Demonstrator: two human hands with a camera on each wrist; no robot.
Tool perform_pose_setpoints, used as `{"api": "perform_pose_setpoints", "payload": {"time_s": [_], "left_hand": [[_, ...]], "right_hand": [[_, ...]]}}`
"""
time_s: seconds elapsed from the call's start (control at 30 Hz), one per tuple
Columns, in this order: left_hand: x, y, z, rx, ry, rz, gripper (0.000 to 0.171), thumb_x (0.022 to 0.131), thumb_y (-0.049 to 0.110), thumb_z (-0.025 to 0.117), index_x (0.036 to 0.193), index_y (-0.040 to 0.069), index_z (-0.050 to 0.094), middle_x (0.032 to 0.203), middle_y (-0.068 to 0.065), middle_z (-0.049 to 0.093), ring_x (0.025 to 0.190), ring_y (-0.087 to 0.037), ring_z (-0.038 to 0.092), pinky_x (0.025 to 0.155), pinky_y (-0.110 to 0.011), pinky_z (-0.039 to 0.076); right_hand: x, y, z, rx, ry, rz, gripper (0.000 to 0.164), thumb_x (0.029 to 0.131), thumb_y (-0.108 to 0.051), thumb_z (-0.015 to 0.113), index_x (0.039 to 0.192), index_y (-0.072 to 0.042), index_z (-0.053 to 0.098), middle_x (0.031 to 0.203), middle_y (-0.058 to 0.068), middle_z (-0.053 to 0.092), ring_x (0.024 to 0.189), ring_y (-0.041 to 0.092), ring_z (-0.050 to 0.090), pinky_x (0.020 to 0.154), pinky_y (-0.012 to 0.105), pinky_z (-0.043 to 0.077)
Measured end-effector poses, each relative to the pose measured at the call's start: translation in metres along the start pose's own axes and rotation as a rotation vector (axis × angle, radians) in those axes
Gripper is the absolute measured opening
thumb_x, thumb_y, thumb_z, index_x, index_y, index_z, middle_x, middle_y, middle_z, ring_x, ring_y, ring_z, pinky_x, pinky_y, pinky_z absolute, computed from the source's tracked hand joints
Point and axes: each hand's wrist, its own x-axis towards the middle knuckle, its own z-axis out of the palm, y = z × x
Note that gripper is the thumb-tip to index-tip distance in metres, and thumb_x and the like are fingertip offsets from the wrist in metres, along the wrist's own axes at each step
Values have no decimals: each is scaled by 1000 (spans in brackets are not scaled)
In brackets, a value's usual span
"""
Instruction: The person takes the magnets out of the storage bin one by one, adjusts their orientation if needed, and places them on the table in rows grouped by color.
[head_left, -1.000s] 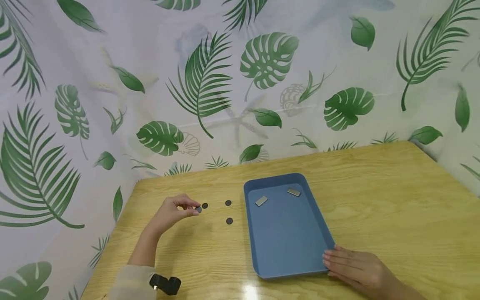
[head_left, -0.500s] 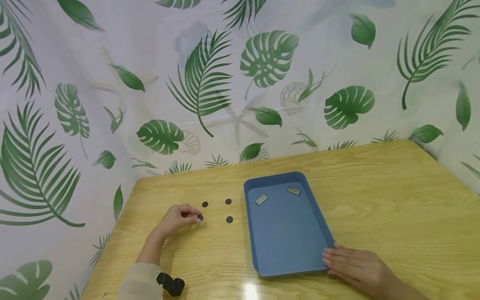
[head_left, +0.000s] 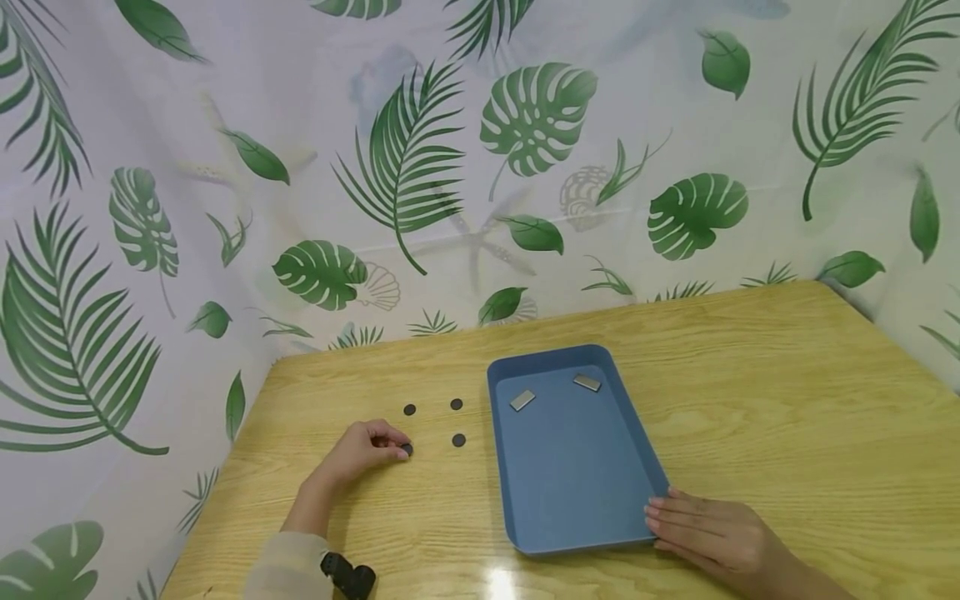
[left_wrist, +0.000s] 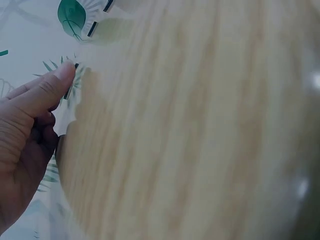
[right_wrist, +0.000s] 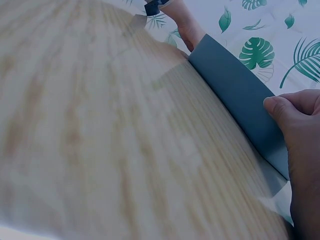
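Note:
Just above or on the wooden table, my left hand [head_left: 366, 451] pinches a small black disc [head_left: 407, 449] between thumb and fingertips. Whether the disc touches the wood is unclear. Beyond it lie more black discs: one far left [head_left: 409, 409], one far right [head_left: 457, 404], and one nearer right [head_left: 459, 440]. My right hand [head_left: 716, 533] holds the near right corner of a blue rectangular tray [head_left: 504, 475], fingers over the rim. In the right wrist view its thumb [right_wrist: 280, 107] lies against the tray's outer wall. Two silver rectangular blocks, left [head_left: 522, 401] and right [head_left: 587, 382], lie inside.
The wooden table [head_left: 780, 400] reaches back to a leaf-printed cloth [head_left: 600, 275], which also hangs along the left and right sides. A black wrist device [head_left: 349, 575] sits at my left sleeve [head_left: 288, 567].
My left hand has come toward me and slightly right with the pinched disc, away from the far left disc. My right hand and the tray have stayed put.

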Motion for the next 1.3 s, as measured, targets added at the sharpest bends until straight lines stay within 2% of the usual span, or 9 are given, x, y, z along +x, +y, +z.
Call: {"api": "perform_pose_setpoints", "payload": {"time_s": [0.23, 0.47, 0.6, 1.0, 1.17, 1.3], "left_hand": [[2, -3, 3, 50, 18, 23, 18, 80, 20, 76, 94, 8, 74, 77, -1, 59, 67, -15, 48, 59, -24, 40], [5, 1, 3, 49, 8, -63, 17, 81, 20, 76, 96, 11, 74, 75, 0, 58, 68, -15, 47, 60, -23, 38], [5, 4, 2, 25, 4, -85, 17, 81, 16, 76, 96, 9, 74, 75, 0, 58, 69, -15, 47, 61, -23, 38], [1, 0, -3, -64, -3, -44, 32, 80, 19, 76, 108, 4, 70, 80, -2, 57, 70, -17, 46, 59, -23, 40], [3, 7, -5, -63, -12, -57, 33, 81, 19, 75, 110, 3, 70, 78, -1, 57, 69, -16, 47, 56, -22, 39], [8, 14, -7, -44, 0, -27, 30, 83, 15, 73, 110, 2, 70, 78, -1, 57, 68, -14, 46, 57, -21, 38]], "right_hand": [[-1, 1, 0, 1, 4, 1, 20, 88, -8, 66, 92, 10, 72, 85, 20, 71, 89, 25, 70, 88, 31, 50], [-3, 2, -1, -3, 3, -1, 19, 88, -8, 66, 92, 10, 72, 85, 20, 71, 90, 26, 70, 88, 31, 50], [-3, 2, -2, -6, -2, -3, 19, 88, -8, 65, 93, 10, 72, 85, 20, 71, 90, 26, 70, 88, 31, 50], [0, 1, 0, 0, -2, 3, 19, 88, -8, 66, 93, 9, 72, 85, 20, 71, 88, 26, 70, 88, 31, 50], [-3, 1, 0, -12, -9, 4, 20, 89, -9, 65, 94, 9, 72, 85, 20, 71, 89, 25, 70, 89, 31, 50], [-3, 1, -1, -20, -7, 4, 20, 89, -9, 65, 94, 8, 72, 85, 19, 72, 89, 24, 70, 89, 30, 50]]}}
